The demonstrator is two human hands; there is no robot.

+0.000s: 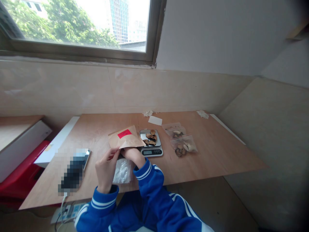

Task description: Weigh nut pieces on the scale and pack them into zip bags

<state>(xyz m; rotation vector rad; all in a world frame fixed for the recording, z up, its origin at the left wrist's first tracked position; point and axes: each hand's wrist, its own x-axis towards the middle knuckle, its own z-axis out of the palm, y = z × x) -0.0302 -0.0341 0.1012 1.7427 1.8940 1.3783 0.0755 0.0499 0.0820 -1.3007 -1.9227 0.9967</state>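
Note:
A brown paper bag (131,140) with a red label (124,134) lies tilted before me, its mouth towards me. My left hand (106,166) pinches the near edge of this bag. The fingers of my right hand (134,156) reach into the bag's mouth and are hidden there, so their grip does not show. Just right of the bag, a small digital kitchen scale (158,151) carries several brown dried slices (151,138). Clear plastic bags (122,171) lie on the table below my hands.
Right of the scale lie two clear zip bags (191,145) with dried pieces inside. A white card (155,120) is behind the scale. At left are a blurred-out phone (73,170) with a cable and a red stool (21,174). The wooden table (217,158) ends close to my body.

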